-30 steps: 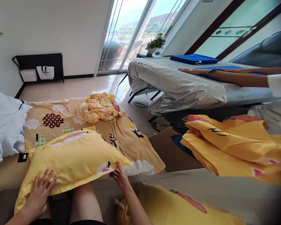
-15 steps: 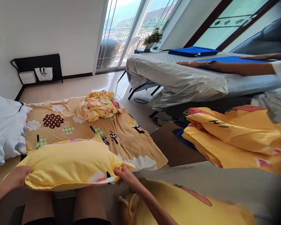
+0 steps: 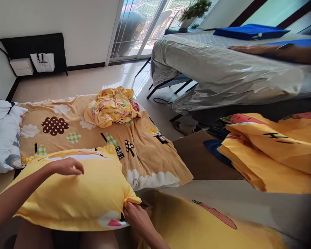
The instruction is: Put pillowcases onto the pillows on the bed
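Across the wearer's bare thighs point(image 3: 98, 240), near edge of the bed: plump yellow fabric pillow point(image 3: 75, 193), lying roughly flat, pink-and-white print at its near right corner, white strip along the far side.

Right hand point(image 3: 136, 216): fingers clenched on the pillow's right corner, cloth bunched in the grip. Left hand point(image 3: 68, 166): over the pillow's far left part, fingers loosely curled, released, no cloth pinched. Can't tell if the fingertips touch the surface.

Just beyond the pillow: tan blanket point(image 3: 142, 148) with cloud and tree motifs, crumpled yellow carrot-print cloth bundle point(image 3: 112, 107) on its far side. White puffy pillow point(image 3: 1, 135) at the left end.

Lower right, just beside the right forearm: second yellow pillow point(image 3: 186, 224) with a carrot print. Above it, right side: loose folded yellow-orange fabric point(image 3: 272, 155); its support isn't clear. Brown flat panel point(image 3: 197, 159) on the floor.

Back right: grey plastic-covered mattress point(image 3: 223, 69), a co-worker's hand point(image 3: 248, 50) resting on it, dark wristband point(image 3: 285, 46), flat blue fabric piece point(image 3: 248, 31) just beyond.
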Demonstrator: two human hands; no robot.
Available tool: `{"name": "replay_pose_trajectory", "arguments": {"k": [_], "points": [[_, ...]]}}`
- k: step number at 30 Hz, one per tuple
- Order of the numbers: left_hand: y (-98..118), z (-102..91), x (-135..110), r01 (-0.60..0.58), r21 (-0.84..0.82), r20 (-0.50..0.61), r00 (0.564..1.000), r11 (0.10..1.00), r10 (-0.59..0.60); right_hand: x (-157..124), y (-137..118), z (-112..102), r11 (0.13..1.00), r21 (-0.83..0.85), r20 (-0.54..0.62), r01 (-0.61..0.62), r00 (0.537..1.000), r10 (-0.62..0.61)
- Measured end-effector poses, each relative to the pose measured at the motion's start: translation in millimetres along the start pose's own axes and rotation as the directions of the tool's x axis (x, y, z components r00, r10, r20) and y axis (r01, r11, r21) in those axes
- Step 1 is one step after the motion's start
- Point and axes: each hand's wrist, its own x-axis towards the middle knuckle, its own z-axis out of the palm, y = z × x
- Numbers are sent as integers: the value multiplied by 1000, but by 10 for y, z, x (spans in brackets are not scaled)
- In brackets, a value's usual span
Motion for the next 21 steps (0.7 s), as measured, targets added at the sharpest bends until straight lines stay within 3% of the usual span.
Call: {"name": "replay_pose_trajectory", "arguments": {"k": [1,3,5,7,9,11,12,13,15,17,21], "points": [[26,-25,270,-35,37,-82,996,999,38,-2,25,-37,1000,18,38,-10,999,10],[64,87,766,-60,64,-136,988,996,68,-25,140,-181,998,50,138,-32,990,25],[90,353,1133,-64,41,-130,989,997,69,-35,322,-432,986,152,307,-62,952,13],[108,638,1325,-74,56,-151,985,996,81,40,486,-747,934,325,435,-149,900,-8],[122,815,1369,-100,126,-185,975,987,122,255,517,-1024,880,430,334,-203,941,54],[134,832,1345,-132,209,-172,970,969,169,603,350,-1165,916,385,11,-118,992,123],[140,792,1338,-134,231,-140,976,964,169,808,200,-1172,948,314,-138,-52,985,100],[147,734,1346,-120,236,-101,984,964,148,1017,24,-1142,969,247,-214,11,976,43],[160,612,1431,-42,214,-41,998,976,52,1406,-329,-1022,994,91,-224,62,974,-40],[175,537,1621,76,177,-47,997,981,-69,1703,-573,-915,1000,1,-218,25,976,-25],[183,569,2177,217,120,-120,972,969,-203,1952,-587,-977,994,-62,-299,-90,952,68]]}}
